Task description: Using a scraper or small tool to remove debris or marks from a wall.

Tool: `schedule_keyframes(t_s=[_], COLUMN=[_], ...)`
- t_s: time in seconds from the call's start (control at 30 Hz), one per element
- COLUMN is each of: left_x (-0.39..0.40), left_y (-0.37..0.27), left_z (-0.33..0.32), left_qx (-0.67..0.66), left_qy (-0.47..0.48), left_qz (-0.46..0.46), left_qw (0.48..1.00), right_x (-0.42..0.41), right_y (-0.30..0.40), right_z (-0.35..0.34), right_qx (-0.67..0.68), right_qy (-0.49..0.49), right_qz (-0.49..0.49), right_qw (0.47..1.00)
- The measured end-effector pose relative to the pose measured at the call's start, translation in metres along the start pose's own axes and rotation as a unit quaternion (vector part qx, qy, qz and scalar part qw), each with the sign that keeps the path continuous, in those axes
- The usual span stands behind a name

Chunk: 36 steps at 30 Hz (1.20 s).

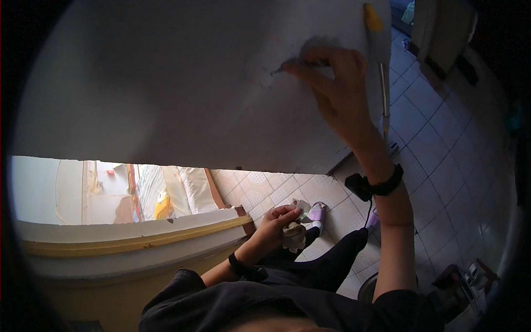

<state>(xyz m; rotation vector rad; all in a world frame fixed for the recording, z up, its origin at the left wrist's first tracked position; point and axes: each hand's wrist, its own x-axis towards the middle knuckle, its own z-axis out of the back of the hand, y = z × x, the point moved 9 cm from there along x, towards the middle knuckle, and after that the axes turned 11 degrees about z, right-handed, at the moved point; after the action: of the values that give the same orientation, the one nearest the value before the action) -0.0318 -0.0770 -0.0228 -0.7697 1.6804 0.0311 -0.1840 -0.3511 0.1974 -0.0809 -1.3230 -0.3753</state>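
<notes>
A large whitish panel, probably a door [186,95], fills the upper part of the view and lies in shade. My right hand [342,79] is up against it, pinching a small thin tool [278,71] that looks like metal. The tool's tip meets a patch of scuffed, marked surface [265,76]; its exact kind is too dark to tell. Lower down, away from the panel, my left hand [278,222] holds crumpled scraps of paper or cloth [294,240]. A lighter printed piece [302,207] sticks out between thumb and fingers.
A metal bar-like handle [384,89] and a yellow patch [373,18] are near the panel's right edge. To the left is a door frame or wall edge with a yellow strip [137,244]. Tiled floor [439,124] spreads right, with assorted items [468,282] at lower right.
</notes>
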Motion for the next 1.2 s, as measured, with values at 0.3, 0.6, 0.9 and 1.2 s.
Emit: schedule_keyframes(t_s=[0.3,0.6,0.9,1.2], left_x=[0.003,0.004,0.005,0.004], left_y=[-0.001,0.001,0.002,0.004], left_z=[0.000,0.000,0.002,0.001], left_qx=[0.003,-0.007,-0.004,0.007], left_qy=[0.003,0.016,0.012,0.004], left_qz=[-0.014,-0.011,-0.011,-0.010], left_qw=[1.000,1.000,1.000,1.000], right_x=[0.003,0.003,0.004,0.003], right_y=[0.001,0.004,0.001,0.003], right_z=[0.003,0.006,0.007,0.007], right_qx=[-0.008,-0.018,-0.016,-0.017], right_qy=[0.002,0.003,-0.001,-0.003], right_qz=[0.016,0.016,0.024,0.027], right_qw=[1.000,1.000,1.000,0.999])
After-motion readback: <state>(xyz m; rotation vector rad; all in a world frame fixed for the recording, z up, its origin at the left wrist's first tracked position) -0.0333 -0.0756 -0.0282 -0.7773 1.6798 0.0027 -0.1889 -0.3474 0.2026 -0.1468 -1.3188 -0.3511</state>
